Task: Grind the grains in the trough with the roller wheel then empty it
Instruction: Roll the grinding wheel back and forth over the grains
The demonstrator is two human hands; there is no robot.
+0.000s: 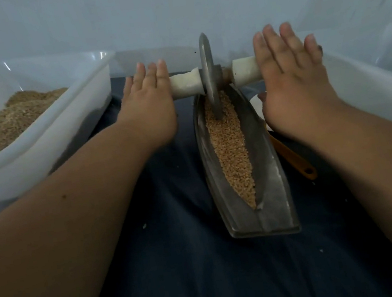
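Dark blue, the surface (182, 265) carries your grey metal trough (269, 188), tan grains (231, 153) in its groove. At its far end your left hand (149, 104) and right hand (292, 83) press the handles (184, 85) of the wheel (208, 70), fingers (274, 50) straight.

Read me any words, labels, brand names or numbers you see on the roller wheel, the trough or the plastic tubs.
None: there is no text to read in this view. The roller wheel, the metal trough, the left plastic tub, the right plastic tub and the orange handle all show plain surfaces, with no label, brand or number.
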